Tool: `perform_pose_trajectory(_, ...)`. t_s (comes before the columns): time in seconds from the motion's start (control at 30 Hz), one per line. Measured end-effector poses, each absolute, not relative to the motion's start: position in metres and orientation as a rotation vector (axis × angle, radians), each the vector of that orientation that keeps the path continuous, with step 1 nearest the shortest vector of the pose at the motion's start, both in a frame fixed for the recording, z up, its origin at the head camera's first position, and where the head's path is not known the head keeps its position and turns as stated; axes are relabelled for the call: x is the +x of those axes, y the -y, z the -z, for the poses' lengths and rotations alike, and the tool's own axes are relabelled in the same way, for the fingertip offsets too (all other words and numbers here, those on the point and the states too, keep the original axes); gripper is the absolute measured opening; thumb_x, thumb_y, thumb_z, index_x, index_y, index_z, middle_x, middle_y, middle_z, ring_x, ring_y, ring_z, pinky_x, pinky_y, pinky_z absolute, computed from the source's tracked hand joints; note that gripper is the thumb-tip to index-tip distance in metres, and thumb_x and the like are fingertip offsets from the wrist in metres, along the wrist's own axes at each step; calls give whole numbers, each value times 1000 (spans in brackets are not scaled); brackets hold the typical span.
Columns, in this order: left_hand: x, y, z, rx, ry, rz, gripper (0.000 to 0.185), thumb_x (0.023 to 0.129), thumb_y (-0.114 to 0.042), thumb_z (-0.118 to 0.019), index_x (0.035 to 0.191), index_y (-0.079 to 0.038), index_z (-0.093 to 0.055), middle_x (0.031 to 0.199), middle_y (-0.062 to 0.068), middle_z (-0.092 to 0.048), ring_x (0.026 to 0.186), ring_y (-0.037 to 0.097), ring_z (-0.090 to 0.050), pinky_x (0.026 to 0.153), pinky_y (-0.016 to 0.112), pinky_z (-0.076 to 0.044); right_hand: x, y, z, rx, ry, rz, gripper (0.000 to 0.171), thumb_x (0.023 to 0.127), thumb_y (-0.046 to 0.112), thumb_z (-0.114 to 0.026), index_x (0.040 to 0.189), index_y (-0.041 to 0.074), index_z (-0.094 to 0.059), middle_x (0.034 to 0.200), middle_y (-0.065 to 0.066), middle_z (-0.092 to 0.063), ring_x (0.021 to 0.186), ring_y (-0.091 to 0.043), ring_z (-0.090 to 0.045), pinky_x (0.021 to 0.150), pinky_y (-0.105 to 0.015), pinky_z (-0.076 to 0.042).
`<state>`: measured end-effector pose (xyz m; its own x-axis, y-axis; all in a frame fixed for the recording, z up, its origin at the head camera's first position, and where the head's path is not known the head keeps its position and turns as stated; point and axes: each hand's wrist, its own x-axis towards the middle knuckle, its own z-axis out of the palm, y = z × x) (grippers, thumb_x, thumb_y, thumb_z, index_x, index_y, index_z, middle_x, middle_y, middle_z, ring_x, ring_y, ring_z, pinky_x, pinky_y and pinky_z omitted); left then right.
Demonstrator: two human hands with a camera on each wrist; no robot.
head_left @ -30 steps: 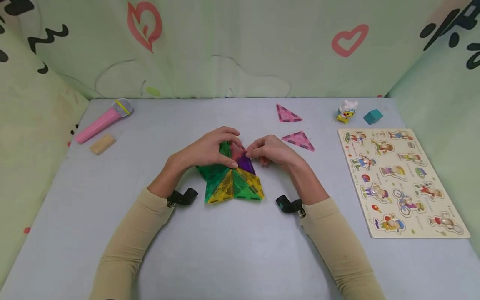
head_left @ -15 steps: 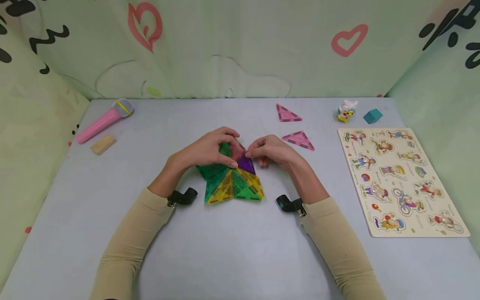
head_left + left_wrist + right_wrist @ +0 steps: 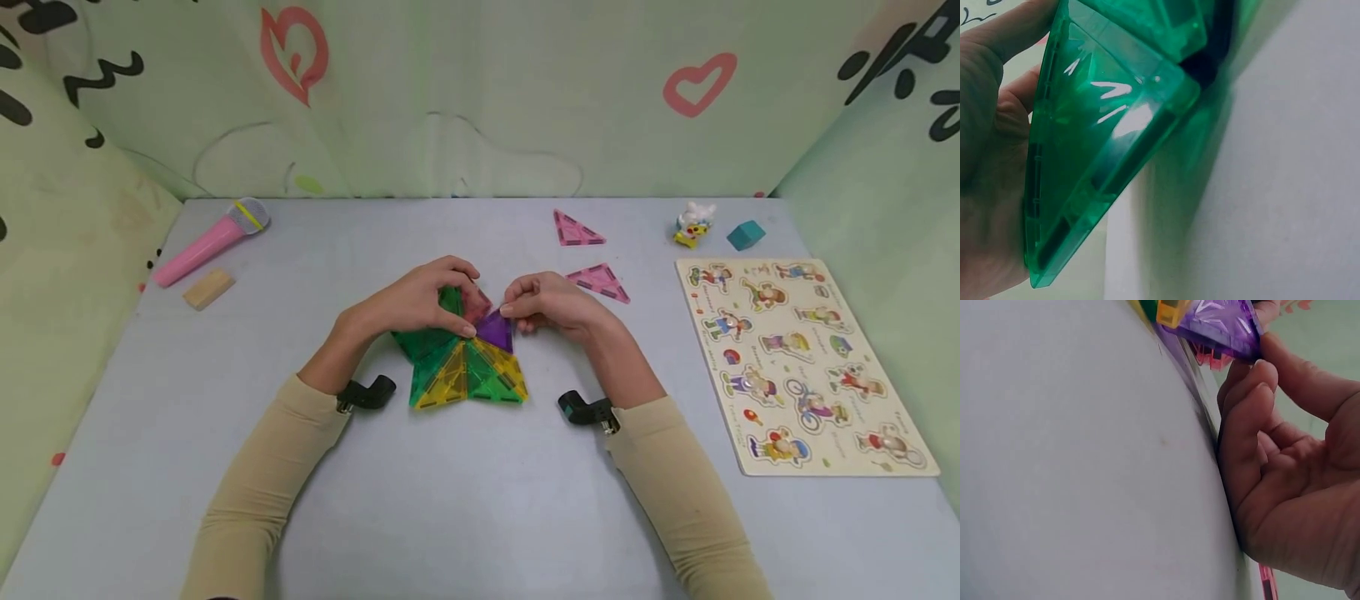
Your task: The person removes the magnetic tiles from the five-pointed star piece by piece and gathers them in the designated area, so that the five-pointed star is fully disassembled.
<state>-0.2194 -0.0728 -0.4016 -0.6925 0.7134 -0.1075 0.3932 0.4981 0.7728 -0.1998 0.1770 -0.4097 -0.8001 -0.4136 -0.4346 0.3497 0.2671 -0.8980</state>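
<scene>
Tiles (image 3: 467, 371) in clear green, yellow, red and purple sit edge to edge in a fan at mid-table, right between the two hands. Light and stiff, I'd judge, and the glossy faces could well slide under a fingertip. The dark strips along the rims might be magnets; if so, an edge would snap or let go suddenly. I'd take hold by corners and rims, never pressing hard mid-face, since the joints look like the weak spots.

And look at the right hand (image 3: 553, 302): it's pinching the purple tile (image 3: 495, 332) by its far-right corner, thumb against fingertips, the other fingers folded near the table (image 3: 465, 500). A gap shows between purple and the red tile (image 3: 476, 308).

Over on the left, the left hand (image 3: 420, 297) arches across the fan, thumb near the middle, fingers curled over the far side, gripping the red and green part. My left wrist view has a green tile (image 3: 1100, 147) slanting off the table beside the palm. Both forearms angle inward from the near side.
</scene>
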Motion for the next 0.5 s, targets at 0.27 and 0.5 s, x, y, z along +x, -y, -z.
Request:
perform_pose_trajectory(0.27, -220, 73, 402, 926, -2324, -1044, 38, 78, -35, -85, 109, -18, -71, 144, 7, -47, 136, 26, -42, 117, 49, -33, -202, -184, 411, -100, -1795, 1640, 9, 94, 6, -64, 94, 5, -56, 67, 2, -60, 60, -11, -56, 60, -24, -49)
perform_pose_trajectory(0.5, -220, 73, 401, 923, -2320, -1041, 35, 79, -36, -84, 106, -19, -71, 145, 6, -47, 136, 25, -42, 118, 49, -32, -201, -187, 411, -228, -1794, 1685, 8, 94, 6, -63, 94, 5, -55, 75, 1, -59, 65, -12, -54, 64, -26, -49)
